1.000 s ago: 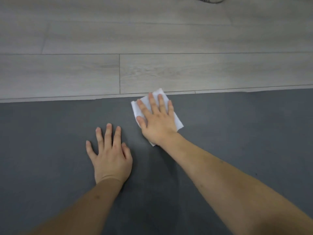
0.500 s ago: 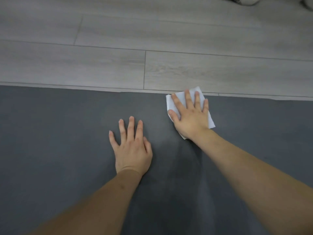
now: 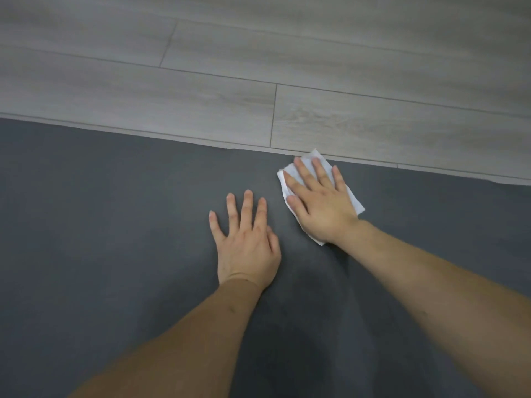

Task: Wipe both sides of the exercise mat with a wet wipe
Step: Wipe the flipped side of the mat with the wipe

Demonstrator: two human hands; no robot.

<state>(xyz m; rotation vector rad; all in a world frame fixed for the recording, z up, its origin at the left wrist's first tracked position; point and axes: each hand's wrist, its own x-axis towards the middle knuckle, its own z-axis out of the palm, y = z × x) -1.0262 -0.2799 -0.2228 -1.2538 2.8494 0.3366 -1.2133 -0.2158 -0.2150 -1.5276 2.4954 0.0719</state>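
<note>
Right hand: your right hand [image 3: 321,208] presses flat, fingers straight and spread, on the white wet wipe [image 3: 355,203], which pokes out around it.
Left hand: your left hand [image 3: 247,248] lies flat on the mat, fingers splayed, just beside the right.
Wipe: at the far edge of the dark grey exercise mat [image 3: 100,225].
Floor: grey wood-look planks [image 3: 287,67] beyond that edge.

Under my palms the exercise mat [image 3: 115,225] looks matt, dark grey and finely textured. The wet wipe [image 3: 355,203] is thin white fabric-like sheet. The floor [image 3: 287,53] is pale wood-grain planks, low sheen.
</note>
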